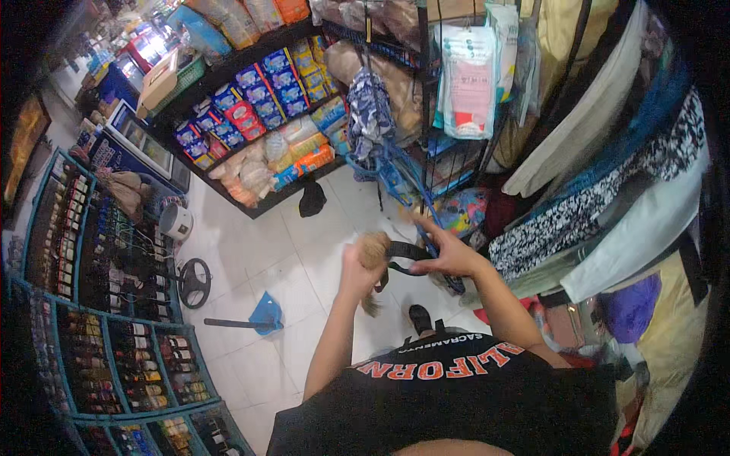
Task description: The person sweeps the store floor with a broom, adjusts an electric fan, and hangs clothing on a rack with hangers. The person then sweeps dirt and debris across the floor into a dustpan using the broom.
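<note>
My left hand (363, 263) is closed on a light brown, fuzzy bundle (373, 251), whose kind I cannot tell; frayed strands hang below the fist. From it a black band, perhaps a belt or strap (408, 249), curves to my right hand (450, 253). That hand holds the band's right end at the thumb, its fingers spread beside blue straps (422, 199). The straps hang below a blue-and-white patterned cloth bag (368, 108) on a black wire rack.
A blue dustpan (266, 313) with a dark handle lies on the tiled floor. Shelves of packaged goods (256, 91) stand ahead, bottle racks (131, 365) at the left. Hanging clothes (599, 211) crowd the right. A black bag-like object (312, 198) rests near the shelf.
</note>
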Action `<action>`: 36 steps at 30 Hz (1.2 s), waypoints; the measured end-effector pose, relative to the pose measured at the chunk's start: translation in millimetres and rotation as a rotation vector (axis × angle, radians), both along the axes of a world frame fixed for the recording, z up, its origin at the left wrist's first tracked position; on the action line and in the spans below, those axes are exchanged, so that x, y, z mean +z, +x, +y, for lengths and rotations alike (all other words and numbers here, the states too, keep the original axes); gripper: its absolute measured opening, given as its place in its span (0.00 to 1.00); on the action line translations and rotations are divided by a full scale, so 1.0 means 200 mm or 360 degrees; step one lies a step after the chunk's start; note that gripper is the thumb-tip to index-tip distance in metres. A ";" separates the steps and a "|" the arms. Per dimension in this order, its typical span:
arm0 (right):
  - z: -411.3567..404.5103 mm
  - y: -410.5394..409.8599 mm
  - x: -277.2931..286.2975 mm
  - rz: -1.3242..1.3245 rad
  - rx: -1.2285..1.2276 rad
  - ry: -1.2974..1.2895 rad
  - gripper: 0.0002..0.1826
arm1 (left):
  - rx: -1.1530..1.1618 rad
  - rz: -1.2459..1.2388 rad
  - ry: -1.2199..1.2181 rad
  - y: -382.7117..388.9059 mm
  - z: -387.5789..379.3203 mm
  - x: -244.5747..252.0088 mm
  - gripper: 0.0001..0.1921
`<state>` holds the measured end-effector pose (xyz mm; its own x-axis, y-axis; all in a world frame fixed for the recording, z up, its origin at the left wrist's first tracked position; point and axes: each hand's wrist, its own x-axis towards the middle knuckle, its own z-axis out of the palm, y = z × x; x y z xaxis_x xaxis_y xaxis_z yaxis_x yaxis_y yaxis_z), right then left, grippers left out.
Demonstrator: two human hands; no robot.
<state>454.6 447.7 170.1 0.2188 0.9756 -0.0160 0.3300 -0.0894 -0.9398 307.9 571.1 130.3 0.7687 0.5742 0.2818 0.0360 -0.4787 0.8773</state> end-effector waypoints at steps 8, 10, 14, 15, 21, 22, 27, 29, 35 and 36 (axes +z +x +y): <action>-0.10 0.38 -0.14 -0.0219 0.0108 0.0180 0.33 | 0.0189 -0.0053 -0.0046 0.28 0.05 0.44 0.11; -0.15 0.40 -0.06 -0.0048 0.0121 -0.0134 0.32 | 0.0216 -0.0034 0.0026 0.31 0.08 0.45 0.11; -0.24 0.46 -0.07 -0.0128 0.0079 -0.0395 0.26 | 0.0148 -0.0047 -0.0016 0.35 0.13 0.47 0.14; -0.26 0.46 -0.06 -0.0119 0.0097 -0.0485 0.24 | 0.0136 -0.0036 -0.0027 0.36 0.16 0.45 0.14; -0.35 0.44 -0.12 -0.0171 0.0046 -0.0148 0.22 | 0.0088 -0.0097 0.0041 0.39 0.18 0.48 0.14; -0.35 0.43 -0.11 -0.0073 0.0023 -0.0213 0.21 | 0.0073 -0.0090 0.0088 0.39 0.20 0.47 0.15; -0.37 0.36 -0.15 -0.0018 -0.0072 -0.0146 0.19 | -0.0040 -0.0181 0.0082 0.35 0.23 0.48 0.17; -0.35 0.36 -0.13 0.0260 -0.0041 -0.0271 0.20 | -0.0101 -0.0138 0.0064 0.33 0.23 0.48 0.18; -0.24 0.28 -0.01 0.0356 -0.0141 -0.0393 0.20 | 0.0007 0.0063 -0.0298 0.25 0.23 0.44 0.28; -0.23 0.27 -0.01 0.0342 -0.0143 -0.0381 0.20 | 0.0020 -0.0057 -0.0131 0.24 0.25 0.40 0.29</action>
